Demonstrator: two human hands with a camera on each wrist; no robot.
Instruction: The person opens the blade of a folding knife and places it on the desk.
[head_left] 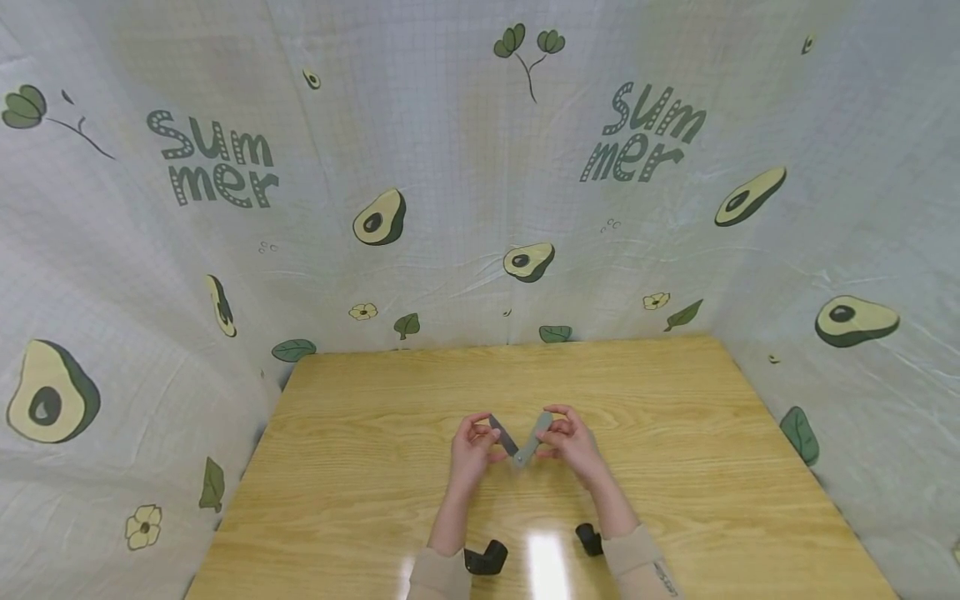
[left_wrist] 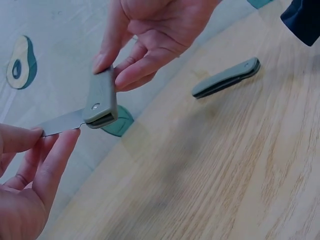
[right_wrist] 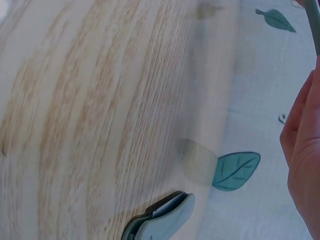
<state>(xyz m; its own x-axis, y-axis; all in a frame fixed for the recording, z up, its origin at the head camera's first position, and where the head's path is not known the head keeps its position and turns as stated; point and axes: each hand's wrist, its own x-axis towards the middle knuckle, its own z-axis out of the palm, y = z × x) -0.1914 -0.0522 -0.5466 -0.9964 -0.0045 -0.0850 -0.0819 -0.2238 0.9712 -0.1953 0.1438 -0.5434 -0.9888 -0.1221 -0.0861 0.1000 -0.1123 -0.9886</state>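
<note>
Both hands hold a pocket knife [head_left: 531, 447] with a grey-green handle, raised over the wooden table and half unfolded into a V in the head view. My left hand [head_left: 470, 451] pinches the flat metal blade [left_wrist: 62, 123] between thumb and fingers. The handle [left_wrist: 101, 95] is gripped by my right hand [head_left: 578, 447], thumb on one side and fingers on the other. The pivot end points back toward my body. A second, folded grey-green pocket knife [left_wrist: 227, 80] shows over the tabletop in the left wrist view, and a similar folded knife [right_wrist: 167, 220] appears low in the right wrist view.
The wooden table [head_left: 360, 475] has a bright light reflection near its front. Black devices [head_left: 491, 558] sit by both wrists. A pale cloth [head_left: 450, 150] printed with avocados and leaves hangs behind the table and along its sides.
</note>
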